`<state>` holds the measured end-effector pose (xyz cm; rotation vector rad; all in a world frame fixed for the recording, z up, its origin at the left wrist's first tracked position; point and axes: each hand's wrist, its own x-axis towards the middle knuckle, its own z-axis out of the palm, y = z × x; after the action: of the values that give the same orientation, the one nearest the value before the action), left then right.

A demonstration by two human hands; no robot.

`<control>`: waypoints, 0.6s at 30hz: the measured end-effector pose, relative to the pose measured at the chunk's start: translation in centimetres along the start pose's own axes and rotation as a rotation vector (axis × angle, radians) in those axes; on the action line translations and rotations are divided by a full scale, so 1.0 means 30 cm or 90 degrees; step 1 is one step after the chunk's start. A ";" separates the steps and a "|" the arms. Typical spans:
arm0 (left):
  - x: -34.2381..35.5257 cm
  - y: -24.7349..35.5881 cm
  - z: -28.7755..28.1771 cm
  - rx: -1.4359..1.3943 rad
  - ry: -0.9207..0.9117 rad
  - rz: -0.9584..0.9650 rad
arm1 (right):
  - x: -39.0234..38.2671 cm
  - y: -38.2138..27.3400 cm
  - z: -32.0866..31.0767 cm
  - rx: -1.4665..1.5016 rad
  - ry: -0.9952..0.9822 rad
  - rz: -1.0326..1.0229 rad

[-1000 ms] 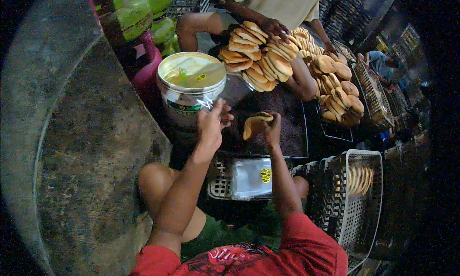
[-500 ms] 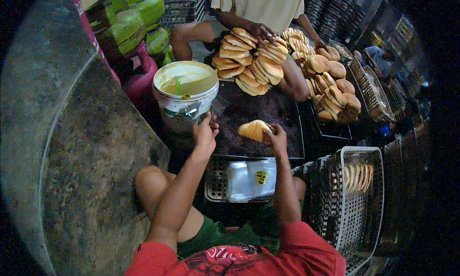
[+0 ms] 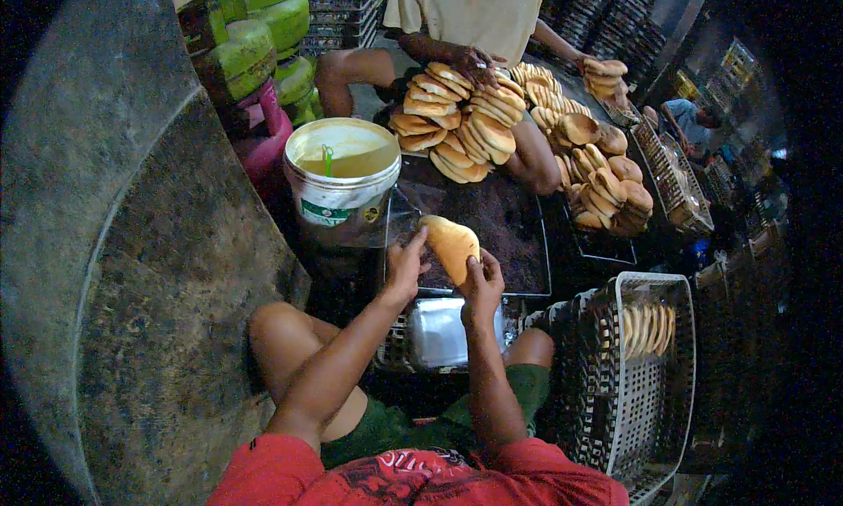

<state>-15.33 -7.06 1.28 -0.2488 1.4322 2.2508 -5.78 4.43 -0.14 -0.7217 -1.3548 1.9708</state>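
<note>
A golden, flattish bread bun (image 3: 452,244) is held up in front of me, pinched at its lower right edge by my right hand (image 3: 482,286). Against its left side is my left hand (image 3: 407,264), thumb and fingers closed on a thin clear plastic bag (image 3: 402,212) whose film shows faintly beyond the fingertips. How far the bun sits inside the bag is hard to make out. Below my hands, a stack of clear plastic bags (image 3: 437,332) lies on a dark crate between my knees.
Ahead is a tray of dark crumbs (image 3: 500,207), with a white bucket (image 3: 342,168) of pale yellow spread to its left. Bun piles (image 3: 457,124) stand beyond, where a co-worker (image 3: 465,18) sits. A crate (image 3: 650,401) holding bagged buns stands right; green gas cylinders (image 3: 246,54) far left.
My left hand has come away from the bucket toward the bun with the bag. My right hand has raised and tilted the bun, bringing it left. The co-worker's hand has lifted some buns.
</note>
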 end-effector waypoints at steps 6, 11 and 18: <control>-0.037 0.017 0.020 0.417 -0.187 0.054 | -0.015 -0.067 0.030 -0.035 -0.062 -0.026; 0.002 0.036 0.013 -0.171 -0.093 0.025 | -0.050 -0.109 0.065 -0.069 -0.159 -0.001; -0.024 0.020 0.027 -0.257 0.072 0.074 | -0.129 -0.046 0.112 -0.235 -0.025 -0.079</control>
<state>-14.92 -6.76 2.41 -0.4363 1.0529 2.6473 -5.45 -0.13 2.58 -0.7462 -1.7685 1.6651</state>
